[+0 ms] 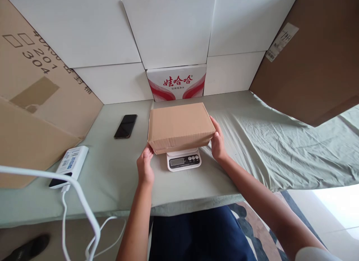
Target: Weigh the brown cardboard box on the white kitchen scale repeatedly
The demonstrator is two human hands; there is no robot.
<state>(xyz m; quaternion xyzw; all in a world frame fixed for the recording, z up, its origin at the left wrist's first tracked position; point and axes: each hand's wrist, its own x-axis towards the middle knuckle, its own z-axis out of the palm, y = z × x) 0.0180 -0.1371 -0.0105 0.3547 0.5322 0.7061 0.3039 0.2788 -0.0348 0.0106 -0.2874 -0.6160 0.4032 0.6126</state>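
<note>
A brown cardboard box [179, 122] sits over a small white kitchen scale [184, 169], hiding the scale's platform; whether the box rests on it I cannot tell. The scale's grey display and round buttons face me, with no digits I can make out. My left hand [145, 164] grips the box at its near left corner, the fingers partly tucked under it. At the right end, my right hand [217, 140] holds the box with the thumb on the near corner and fingers along the side.
A black phone [125, 126] lies left of the box. Farther left is a white power bank [73, 161] with a white cable [64, 208]. Large cartons flank the green-clothed table [112, 186] at left [33, 115] and right [305, 62]. White boxes [171, 32] line the back.
</note>
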